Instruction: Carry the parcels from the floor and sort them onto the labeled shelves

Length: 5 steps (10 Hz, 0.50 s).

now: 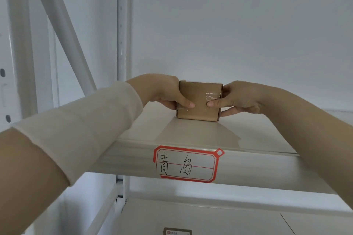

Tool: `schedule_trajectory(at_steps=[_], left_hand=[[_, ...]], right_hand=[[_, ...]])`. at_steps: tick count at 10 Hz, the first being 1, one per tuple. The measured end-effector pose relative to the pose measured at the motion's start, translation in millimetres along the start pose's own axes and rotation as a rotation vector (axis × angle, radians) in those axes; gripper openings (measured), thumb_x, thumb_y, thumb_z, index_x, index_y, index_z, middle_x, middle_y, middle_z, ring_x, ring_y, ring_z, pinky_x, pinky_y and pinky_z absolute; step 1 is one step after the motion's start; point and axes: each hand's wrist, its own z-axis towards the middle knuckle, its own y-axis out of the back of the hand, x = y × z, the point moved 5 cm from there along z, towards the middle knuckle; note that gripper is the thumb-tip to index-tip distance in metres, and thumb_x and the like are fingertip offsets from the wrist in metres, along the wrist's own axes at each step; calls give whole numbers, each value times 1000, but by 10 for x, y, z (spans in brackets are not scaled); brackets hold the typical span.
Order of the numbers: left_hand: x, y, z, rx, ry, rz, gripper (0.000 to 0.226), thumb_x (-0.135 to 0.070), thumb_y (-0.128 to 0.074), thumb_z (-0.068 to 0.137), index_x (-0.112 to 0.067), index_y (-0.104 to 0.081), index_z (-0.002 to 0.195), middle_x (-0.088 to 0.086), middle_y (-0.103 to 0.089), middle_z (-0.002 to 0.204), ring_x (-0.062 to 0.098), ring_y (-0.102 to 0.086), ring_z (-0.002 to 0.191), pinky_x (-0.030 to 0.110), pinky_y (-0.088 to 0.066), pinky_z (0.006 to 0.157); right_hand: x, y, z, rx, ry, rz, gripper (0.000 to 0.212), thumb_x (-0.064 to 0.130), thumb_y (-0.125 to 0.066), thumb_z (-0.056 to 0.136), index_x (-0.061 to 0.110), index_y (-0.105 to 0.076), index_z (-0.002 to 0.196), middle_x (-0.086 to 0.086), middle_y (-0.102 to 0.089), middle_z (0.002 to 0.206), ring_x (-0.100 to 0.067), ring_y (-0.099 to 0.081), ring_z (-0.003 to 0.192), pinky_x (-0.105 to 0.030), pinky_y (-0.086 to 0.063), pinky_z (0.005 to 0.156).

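Head view: parcel held on labelled shelf

Both hands grip a small brown parcel resting on the white shelf, above a red-bordered handwritten label. Left hand and right hand clamp opposite sides, fingers closed, thumbs pressing its taped front.

The small parcel is matt brown cardboard, with glossy clear tape crinkled just beside the right hand's fingertips. Below the fingers, the shelf looks like smooth, painted white metal with a soft sheen. Its paper label is matt; the left forearm's sleeve is soft cream cloth.
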Motion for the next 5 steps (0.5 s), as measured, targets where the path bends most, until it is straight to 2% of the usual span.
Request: schedule_trajectory(at_steps=[2, 3, 4, 5], left_hand=[[45, -8, 97, -4, 2, -36, 61, -21, -74, 77, -4, -49, 129, 5, -57, 116, 15, -59, 95, 16, -51, 73], [54, -16, 83, -25, 4, -64, 63, -22, -74, 76, -4, -48, 130, 8, -57, 128, 18, -61, 106, 20, -51, 83], [72, -17, 96, -23, 3, -71, 63, -23, -75, 76, -4, -48, 130, 10, -56, 131, 20, -59, 115, 24, -49, 95], [90, -19, 38, -28, 31, -52, 77, -24, -75, 75, -4, -37, 139, 10, -47, 141, 20, -55, 119, 26, -46, 100]], right_hand=[[-40, 15, 78, -13, -10, 12, 18, 5, -70, 77, 14, -63, 91, -6, -62, 123, -21, -55, 120, -27, -54, 75], [-63, 17, 86, -29, -10, 13, 18, 7, -71, 77, 15, -63, 92, -8, -60, 127, -21, -55, 121, -26, -55, 74], [-89, 32, 129, -44, -22, 24, 43, 12, -74, 75, 8, -60, 115, -10, -58, 131, -22, -55, 120, -30, -56, 77], [-108, 34, 98, -77, -60, -24, 88, 22, -79, 69, 5, -34, 142, -10, -46, 142, -25, -54, 121, -32, -57, 76]])
